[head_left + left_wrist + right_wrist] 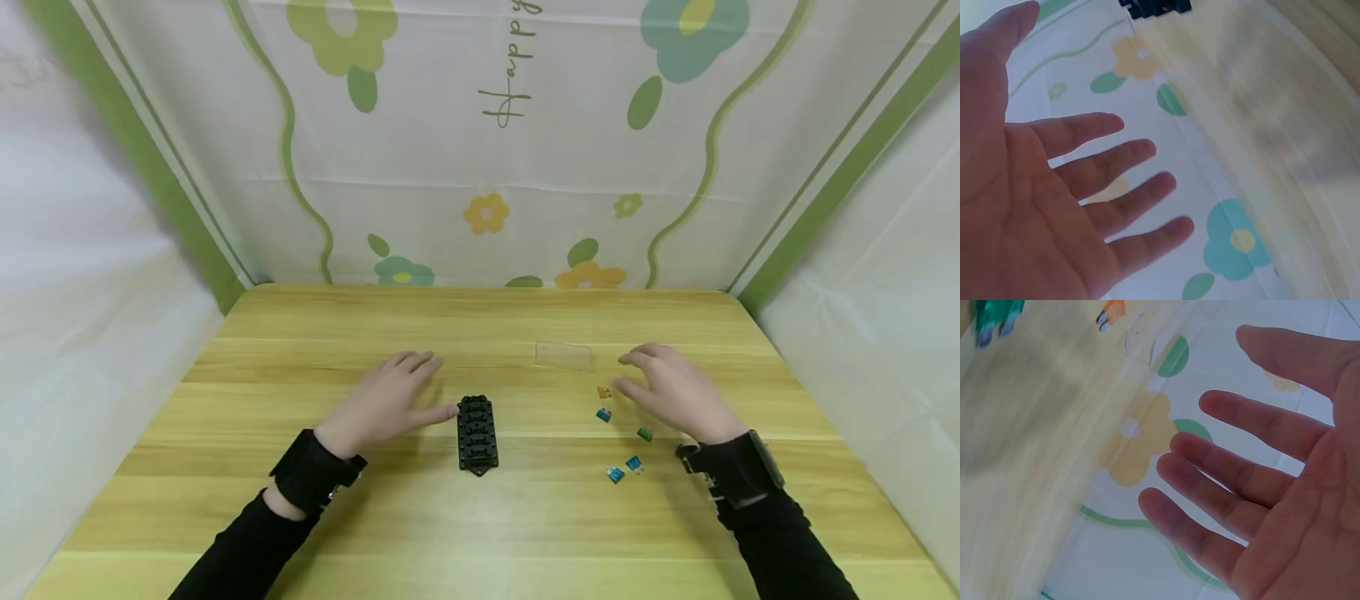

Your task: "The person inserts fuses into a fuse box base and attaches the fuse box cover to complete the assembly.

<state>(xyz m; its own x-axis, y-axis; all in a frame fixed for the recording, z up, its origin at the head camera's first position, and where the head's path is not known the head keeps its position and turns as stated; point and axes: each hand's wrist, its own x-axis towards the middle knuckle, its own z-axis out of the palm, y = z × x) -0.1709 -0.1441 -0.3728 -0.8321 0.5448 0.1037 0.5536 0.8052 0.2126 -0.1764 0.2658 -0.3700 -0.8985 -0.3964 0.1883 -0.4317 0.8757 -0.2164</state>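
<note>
My left hand [387, 397] hovers over the table with fingers spread, its thumb tip overlapping the left edge of a black fuse block [477, 435] in the head view. The palm and fingers [1119, 192] hold nothing in the left wrist view. To the right, my other hand [675, 392] is held above the table, relaxed and holding nothing. Nearest it lies an orange blade fuse [603, 392], with a blue fuse [603, 414] and a green fuse [645, 434] close by. Two more blue fuses [634, 464] lie nearer me. Metal prongs show on the green one in the right wrist view.
A clear flat plastic cover [563, 356] lies behind the fuses, left of the right hand. The wooden table [247, 367] ends at a white cloth backdrop [427, 150] printed with flowers. White cloth also hangs at both sides. Black bands [313, 473] wrap both wrists.
</note>
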